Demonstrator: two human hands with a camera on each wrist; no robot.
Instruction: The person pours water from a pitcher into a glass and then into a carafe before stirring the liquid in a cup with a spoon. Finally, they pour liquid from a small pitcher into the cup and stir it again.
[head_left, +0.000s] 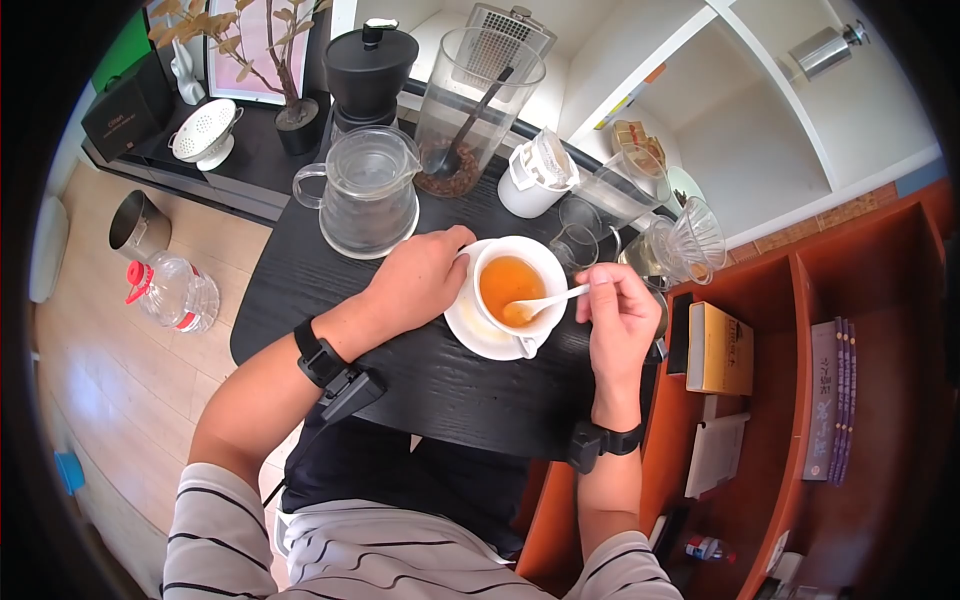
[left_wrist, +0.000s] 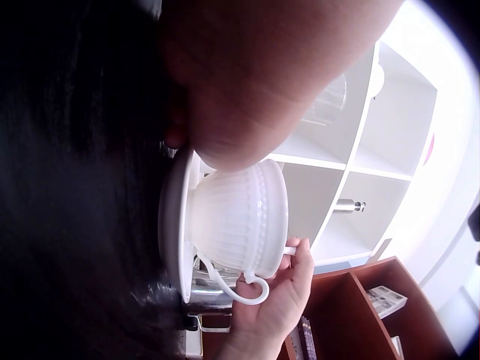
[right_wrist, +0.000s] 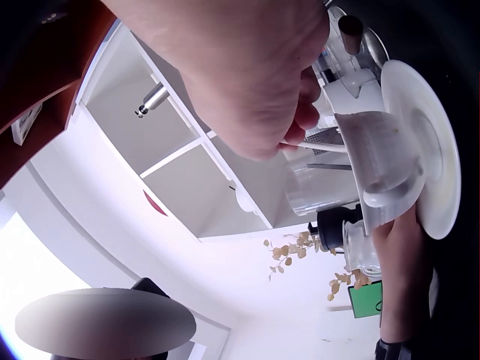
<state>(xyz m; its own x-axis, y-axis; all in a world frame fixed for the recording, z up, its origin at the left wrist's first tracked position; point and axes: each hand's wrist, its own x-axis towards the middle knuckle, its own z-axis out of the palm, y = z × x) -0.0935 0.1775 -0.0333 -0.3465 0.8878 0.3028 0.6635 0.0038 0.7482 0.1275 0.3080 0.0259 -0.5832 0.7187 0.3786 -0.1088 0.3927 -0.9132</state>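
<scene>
A white teacup (left_wrist: 232, 221) holding amber liquid (head_left: 508, 282) stands on a white saucer (head_left: 464, 320) on the black table. My right hand (head_left: 622, 318) pinches the handle of a white spoon (head_left: 550, 302), whose bowl dips into the liquid. From the left, my left hand (head_left: 408, 285) grips the saucer's rim, its thumb close beside the cup. The left wrist view shows the cup's ribbed side and its curved handle, with the spoon fingers beyond. In the right wrist view, the right hand (right_wrist: 255, 82) is above the cup's rim.
Behind the cup stand a glass server (head_left: 370, 190), a tall glass jar (head_left: 480, 120) with a dark scoop, and a white mug (head_left: 535, 180) with a drip bag. Several clear glasses and a ribbed glass dripper (head_left: 697, 240) crowd the right side. A brown bookshelf (head_left: 770, 400) borders the table.
</scene>
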